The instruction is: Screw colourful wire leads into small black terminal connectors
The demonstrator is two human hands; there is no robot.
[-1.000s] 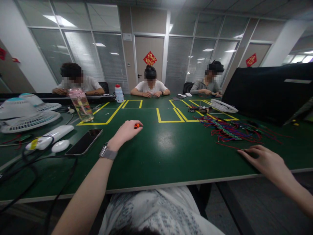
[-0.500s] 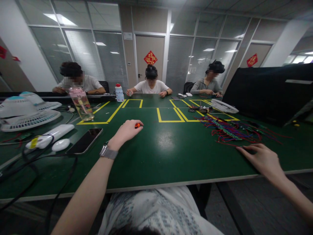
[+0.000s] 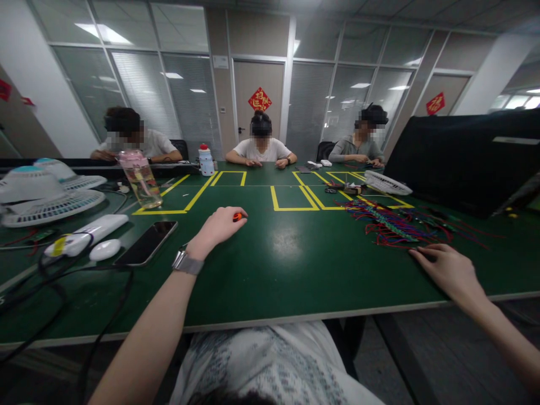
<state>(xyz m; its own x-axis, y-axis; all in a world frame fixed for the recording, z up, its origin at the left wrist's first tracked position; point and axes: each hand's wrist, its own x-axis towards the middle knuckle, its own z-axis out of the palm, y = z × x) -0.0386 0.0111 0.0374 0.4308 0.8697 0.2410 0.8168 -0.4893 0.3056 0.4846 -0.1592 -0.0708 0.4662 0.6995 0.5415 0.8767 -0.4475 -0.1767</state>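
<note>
Left hand (image 3: 219,225) is out on the middle of the green tabletop (image 3: 287,270), fingers curled in, thumb and fingertips pinched on a small orange piece (image 3: 237,216) that just pokes out at the tips. There's a metal-strap watch (image 3: 185,262) on that wrist.

Over by the near right edge, the right hand (image 3: 447,270) lies palm down, fingers stretched forward, tips right at the closest strands of a tangle of coloured wires (image 3: 392,225), red, blue and green. Whether it has one pinched, I can't tell from here.

Just left of the left forearm lies a dark phone (image 3: 145,243), screen blank, no logo showing. Beside it sit a white mouse (image 3: 104,250) and a white bar-shaped device (image 3: 86,235) with a yellow band, print too small to read. Two white desk fans (image 3: 46,205) sit at the left edge, and a clear water bottle (image 3: 140,180) with a pink cap stands on the yellow tape lines (image 3: 291,208).

A big black case (image 3: 464,160) stands along the right side with a pale label strip, lettering unreadable. Three people sit at the far edge, hands on the tabletop. Behind them, a red diamond paper (image 3: 259,99) with gold characters hangs on the door, too blurred to read, and a second red diamond (image 3: 433,103) hangs to the right.
</note>
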